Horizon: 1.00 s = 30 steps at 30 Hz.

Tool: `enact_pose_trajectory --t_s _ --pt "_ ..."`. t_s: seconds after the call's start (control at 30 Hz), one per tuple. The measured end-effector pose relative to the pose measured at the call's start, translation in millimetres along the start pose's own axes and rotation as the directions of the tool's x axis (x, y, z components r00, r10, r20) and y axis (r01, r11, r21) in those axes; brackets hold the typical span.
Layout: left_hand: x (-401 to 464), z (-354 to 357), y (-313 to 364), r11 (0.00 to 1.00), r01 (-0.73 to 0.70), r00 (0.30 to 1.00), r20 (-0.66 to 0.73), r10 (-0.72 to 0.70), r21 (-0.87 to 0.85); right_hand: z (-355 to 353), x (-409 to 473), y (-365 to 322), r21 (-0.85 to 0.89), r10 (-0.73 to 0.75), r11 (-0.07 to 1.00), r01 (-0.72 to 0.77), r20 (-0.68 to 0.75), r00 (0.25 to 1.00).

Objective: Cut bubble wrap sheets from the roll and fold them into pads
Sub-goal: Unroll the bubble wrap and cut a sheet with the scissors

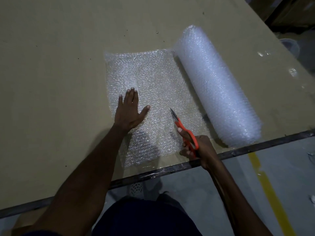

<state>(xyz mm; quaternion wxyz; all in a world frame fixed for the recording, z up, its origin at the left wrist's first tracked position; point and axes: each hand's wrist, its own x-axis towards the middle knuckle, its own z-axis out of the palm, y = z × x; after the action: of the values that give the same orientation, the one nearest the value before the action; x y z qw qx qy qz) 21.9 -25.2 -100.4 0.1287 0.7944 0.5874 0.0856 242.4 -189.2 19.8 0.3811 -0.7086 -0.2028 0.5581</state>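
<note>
Two hands are working over a tan bench [51,82]. The left hand [128,111] is lying flat, fingers straight, pressing down the unrolled bubble wrap sheet [150,82]. The right hand [196,147] is grasping orange scissors [185,132], its grip clenched round the handles, blades slightly parted above the sheet near the bench's front edge. The bubble wrap roll [214,84] is lying just right of the sheet, joined to it. No writing is readable anywhere.
</note>
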Motion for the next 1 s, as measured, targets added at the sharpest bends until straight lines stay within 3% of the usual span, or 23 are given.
enact_pose_trajectory --t_s 0.53,0.77,1.0 --pt "-1 0 1 0.999 0.013 1.000 0.003 -0.013 0.033 0 23 -12 -0.069 -0.008 0.998 0.014 0.082 0.997" --pt "5 -6 3 0.999 0.042 0.999 0.026 -0.042 0.008 -8 17 -4 -0.026 -0.003 1.000 0.005 0.084 0.996" --pt "43 -15 1 1.000 -0.013 1.000 0.001 0.013 0.021 9 21 -19 0.027 0.015 0.999 -0.017 0.042 0.999"
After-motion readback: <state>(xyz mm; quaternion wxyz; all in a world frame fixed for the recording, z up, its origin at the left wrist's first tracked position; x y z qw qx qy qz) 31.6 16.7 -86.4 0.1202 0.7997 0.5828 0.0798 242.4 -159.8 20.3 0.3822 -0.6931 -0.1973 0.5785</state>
